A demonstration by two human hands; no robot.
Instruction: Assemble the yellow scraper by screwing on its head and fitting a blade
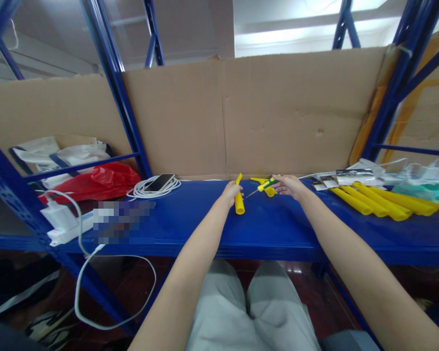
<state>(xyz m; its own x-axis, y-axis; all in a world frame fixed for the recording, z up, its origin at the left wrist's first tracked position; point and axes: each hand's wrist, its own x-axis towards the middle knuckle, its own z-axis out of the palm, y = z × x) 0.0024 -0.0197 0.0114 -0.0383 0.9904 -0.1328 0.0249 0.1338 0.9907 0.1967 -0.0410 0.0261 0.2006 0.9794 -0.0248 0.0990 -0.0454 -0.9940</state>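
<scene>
Over the shelf (190, 219), a tube (239, 204) is gripped by the left hand (230, 192), its middle partly covered. A screwdriver (266, 185) is grasped by the right hand (289, 187); behind it, a yellow piece (269, 193) is partly hidden, its shape hard to make out.

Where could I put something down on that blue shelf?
The blue shelf is bare between the coiled white cable and the left hand, and between the two forearms near the front edge. It's crowded on the far right, with yellow tubes and silvery packets, and on the left, with red plastic and a white power strip.
</scene>
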